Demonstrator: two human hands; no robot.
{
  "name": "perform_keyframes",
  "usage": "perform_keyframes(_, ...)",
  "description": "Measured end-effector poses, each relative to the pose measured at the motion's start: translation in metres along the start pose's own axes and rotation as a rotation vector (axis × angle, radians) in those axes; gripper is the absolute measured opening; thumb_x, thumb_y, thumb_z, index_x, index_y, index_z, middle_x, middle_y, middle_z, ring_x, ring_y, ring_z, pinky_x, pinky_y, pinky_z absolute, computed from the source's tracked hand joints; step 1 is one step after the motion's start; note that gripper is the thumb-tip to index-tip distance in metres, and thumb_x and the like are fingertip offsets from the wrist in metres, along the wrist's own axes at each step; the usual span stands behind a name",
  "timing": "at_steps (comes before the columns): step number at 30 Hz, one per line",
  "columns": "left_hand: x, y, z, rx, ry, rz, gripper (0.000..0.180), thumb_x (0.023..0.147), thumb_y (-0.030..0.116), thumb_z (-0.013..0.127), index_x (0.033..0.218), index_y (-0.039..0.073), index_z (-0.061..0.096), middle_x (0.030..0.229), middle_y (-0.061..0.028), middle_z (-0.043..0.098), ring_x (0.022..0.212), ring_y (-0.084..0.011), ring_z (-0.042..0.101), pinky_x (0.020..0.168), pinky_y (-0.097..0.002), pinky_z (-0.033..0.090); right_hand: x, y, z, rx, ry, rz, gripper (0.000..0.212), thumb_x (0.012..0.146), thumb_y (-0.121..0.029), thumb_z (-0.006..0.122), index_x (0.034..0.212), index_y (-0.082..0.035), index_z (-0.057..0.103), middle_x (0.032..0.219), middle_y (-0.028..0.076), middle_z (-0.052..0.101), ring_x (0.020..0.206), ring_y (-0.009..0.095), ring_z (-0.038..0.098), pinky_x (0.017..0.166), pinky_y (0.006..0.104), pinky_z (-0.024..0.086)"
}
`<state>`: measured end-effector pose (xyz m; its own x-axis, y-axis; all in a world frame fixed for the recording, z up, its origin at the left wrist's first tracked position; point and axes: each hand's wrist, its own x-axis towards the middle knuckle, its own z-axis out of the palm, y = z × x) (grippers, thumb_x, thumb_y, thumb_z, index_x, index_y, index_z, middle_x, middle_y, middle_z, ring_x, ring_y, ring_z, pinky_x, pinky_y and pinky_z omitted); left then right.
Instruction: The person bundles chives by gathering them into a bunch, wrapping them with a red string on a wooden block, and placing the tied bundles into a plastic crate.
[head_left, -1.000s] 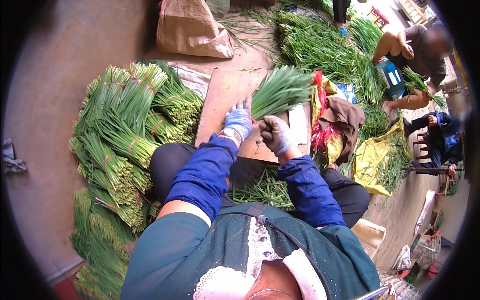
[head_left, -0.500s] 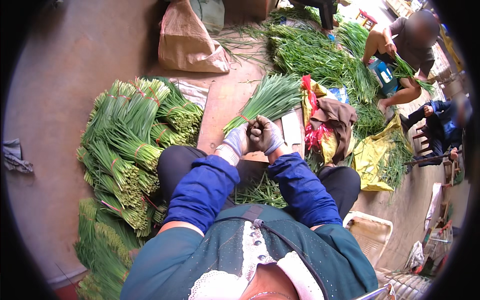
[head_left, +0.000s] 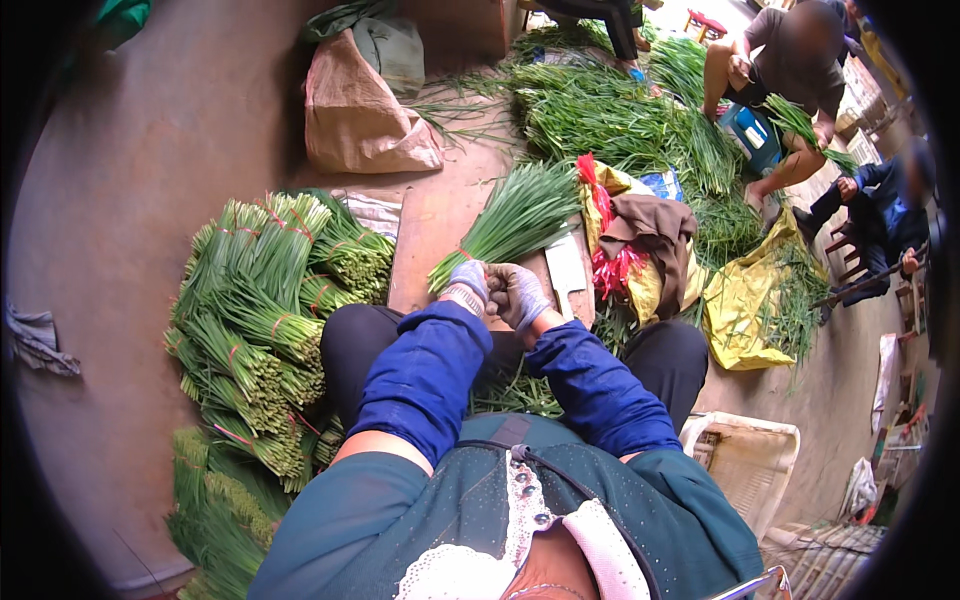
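Observation:
A bundle of garlic chives (head_left: 515, 215) lies slantwise on a wooden board (head_left: 420, 225), its pale cut ends toward me at the left. A red band circles it near those ends. My left hand (head_left: 470, 279), in a thin pale glove, is closed right beside the band. My right hand (head_left: 518, 294), also gloved, has its fingers bent and pressed together against the left fingertips. Whatever is pinched between them is too small to make out. A cleaver (head_left: 566, 265) with a pale blade lies on the board right of the bundle.
Banded chive bundles (head_left: 260, 310) are heaped at my left. Loose chives (head_left: 610, 115) spread beyond the board. A sack with red ties and a brown cloth (head_left: 650, 235) borders it at right. A tan sack (head_left: 365, 110) stands ahead; a pale crate (head_left: 745, 455) sits by my right side. Co-workers sit far right.
Both closed hands have shifted slightly toward me, staying together by the band. The cleaver's handle now shows. The whole view has tilted a little.

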<state>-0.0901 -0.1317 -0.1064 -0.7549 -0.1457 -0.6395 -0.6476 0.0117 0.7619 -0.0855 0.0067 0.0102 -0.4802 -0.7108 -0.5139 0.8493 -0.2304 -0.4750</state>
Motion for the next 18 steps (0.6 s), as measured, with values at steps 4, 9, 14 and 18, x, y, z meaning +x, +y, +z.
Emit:
perform_keyframes(4,-0.009,0.010,0.009,-0.514,0.062,-0.137,0.020,0.086,0.017,0.051,0.102,0.006,0.058,0.083,-0.0124,0.067,0.073,-0.0272,0.067,0.060,-0.0408,0.053,-0.007,0.001,-0.005,0.033,-0.005,-0.012,0.026,0.095,-0.018,0.047,0.107,-0.004,0.065,0.062,-0.003,0.049,0.041,0.011,0.043,0.035,0.0258,0.044)
perform_keyframes(9,-0.009,0.005,0.012,-0.800,0.145,-0.193,0.026,0.096,0.030,0.042,0.099,0.007,0.055,0.076,-0.0132,0.064,0.069,-0.0308,0.066,0.055,-0.0433,0.052,-0.001,0.010,-0.014,0.040,0.030,-0.051,0.027,0.095,-0.016,0.049,0.112,-0.003,0.064,0.063,-0.003,0.047,0.044,0.011,0.045,0.037,0.0261,0.045)
perform_keyframes(14,-0.064,0.031,-0.011,-0.790,-0.152,-0.302,0.042,0.099,0.041,0.046,0.110,0.001,0.056,0.097,-0.0192,0.068,0.090,-0.0409,0.067,0.069,-0.0529,0.055,0.003,-0.002,-0.054,0.131,0.132,-0.321,0.018,0.093,-0.027,0.056,0.086,-0.010,0.057,0.076,0.002,0.057,0.053,0.016,0.049,0.053,0.0358,0.048)
perform_keyframes(18,-0.079,0.042,-0.070,-0.502,0.033,-0.114,0.025,0.094,0.032,0.057,0.099,0.007,0.061,0.093,-0.0119,0.068,0.079,-0.0317,0.068,0.062,-0.0403,0.058,0.010,-0.021,-0.106,0.226,0.589,-0.458,0.029,0.091,-0.029,0.059,0.111,-0.008,0.055,0.089,0.004,0.061,0.075,0.023,0.059,0.067,0.0414,0.053)
